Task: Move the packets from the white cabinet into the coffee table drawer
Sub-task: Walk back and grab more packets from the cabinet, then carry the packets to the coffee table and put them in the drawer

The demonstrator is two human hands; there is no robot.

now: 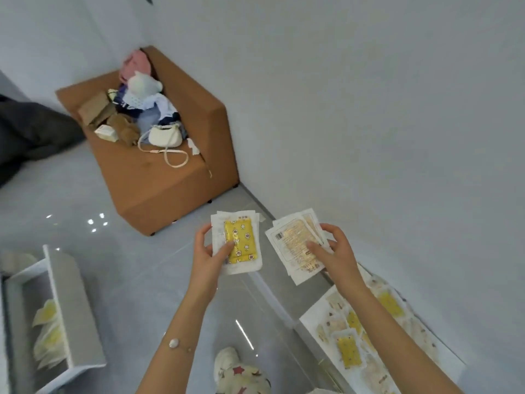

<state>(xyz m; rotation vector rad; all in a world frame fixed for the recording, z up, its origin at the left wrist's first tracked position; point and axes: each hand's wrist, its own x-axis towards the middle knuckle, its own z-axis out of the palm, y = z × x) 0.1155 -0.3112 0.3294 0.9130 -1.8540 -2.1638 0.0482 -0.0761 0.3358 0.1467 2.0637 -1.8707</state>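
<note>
both forearms enter from the bottom edge; a thin bracelet with a pale bead sits on the left wrist. left hand, centre frame, fingers clamped on a small stack of packets: thumb across the front, other fingers behind. top packet faces the camera, white border, yellow panel with a star and small-figure pattern; no legible wording. right hand, just right of centre, fingers closed on a fanned stack of packets shown back side up: a barcode at the upper corner and dense print, too blurred to read. the two stacks are near each other but apart.

lower right: white cabinet compartment holding many more loose packets, some yellow side up, some blank side up.

lower left: open white coffee table drawer, with several packets standing on edge inside.

upper left of centre: brown sofa in the corner against the white wall, piled with clothes, soft toys, and a cream handbag with a long strap.

bottom centre: patterned slipper on the grey tiled floor.
</note>
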